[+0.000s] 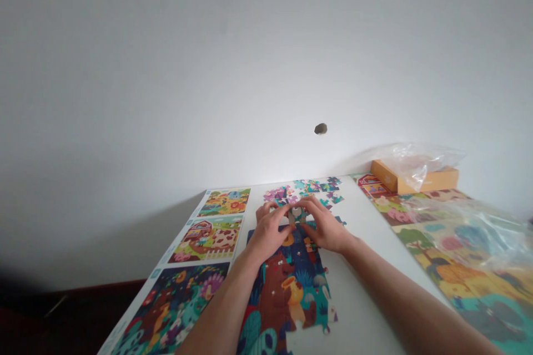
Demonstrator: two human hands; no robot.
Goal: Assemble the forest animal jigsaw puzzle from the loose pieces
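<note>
My left hand and my right hand meet over a jigsaw piece, and the fingertips of both pinch it. The piece is partly hidden by my fingers. Just below my hands lies a partly assembled jigsaw showing a brown bear holding a yellow pot on a dark blue ground. Several loose colourful pieces are scattered on the white table top beyond my fingers.
A long printed sheet of pictures lies along the table's left side. Right of the table's white strip, a large farm-scene sheet lies partly under clear plastic. An orange box with a plastic bag stands against the white wall.
</note>
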